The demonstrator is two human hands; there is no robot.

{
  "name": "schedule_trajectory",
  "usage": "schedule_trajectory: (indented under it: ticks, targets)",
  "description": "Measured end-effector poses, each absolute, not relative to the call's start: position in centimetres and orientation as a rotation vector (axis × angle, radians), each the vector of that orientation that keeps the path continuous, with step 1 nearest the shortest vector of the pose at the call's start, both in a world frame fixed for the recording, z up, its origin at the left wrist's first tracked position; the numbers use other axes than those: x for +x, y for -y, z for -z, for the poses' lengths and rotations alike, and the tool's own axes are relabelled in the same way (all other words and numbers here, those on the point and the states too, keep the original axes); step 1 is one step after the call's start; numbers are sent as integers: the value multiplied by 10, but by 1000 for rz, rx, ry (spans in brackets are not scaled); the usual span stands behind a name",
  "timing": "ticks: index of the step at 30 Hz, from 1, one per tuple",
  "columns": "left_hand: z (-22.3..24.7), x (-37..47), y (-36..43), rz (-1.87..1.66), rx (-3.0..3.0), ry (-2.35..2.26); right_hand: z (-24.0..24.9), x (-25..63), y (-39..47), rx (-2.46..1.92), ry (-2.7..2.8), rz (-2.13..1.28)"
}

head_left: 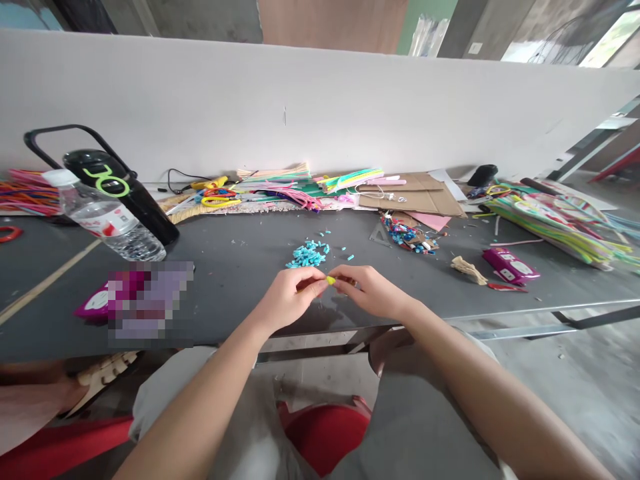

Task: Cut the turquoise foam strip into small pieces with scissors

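Observation:
A small yellow piece (331,281) shows between the fingertips of both hands, just above the grey table's front part. My left hand (294,293) pinches it from the left, thumb and fingers together. From the right, my right hand (367,288) is closed at the same piece with thumb and fingertips. Right behind my left hand lies a loose pile of small blue pieces (306,255), with a few stray ones to its right. The exact shape of the yellow piece is too small to tell.
Left: a clear water bottle (113,223), a black bottle (145,207) and a purple packet (103,300). Right: a bead-like heap (410,235), a second purple packet (511,265) and bundled colourful strips (555,227). Cardboard (415,193) lies at the back, before a white partition (320,113).

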State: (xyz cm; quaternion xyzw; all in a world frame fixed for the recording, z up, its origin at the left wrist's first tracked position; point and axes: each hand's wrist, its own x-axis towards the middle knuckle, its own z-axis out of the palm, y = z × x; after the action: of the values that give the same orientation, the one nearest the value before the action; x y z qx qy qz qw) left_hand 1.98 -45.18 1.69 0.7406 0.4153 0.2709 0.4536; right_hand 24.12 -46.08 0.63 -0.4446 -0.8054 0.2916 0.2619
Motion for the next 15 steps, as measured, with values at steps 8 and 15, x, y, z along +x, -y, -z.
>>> schedule_trajectory:
  ticks: [8, 15]
  targets:
    - [-10, 24, 447, -504, 1690, -967, -17, 239, 470, -984, 2068, -641]
    - [-11, 20, 442, -741, 1483, -937, -20, 246, 476, -984, 2275, -726]
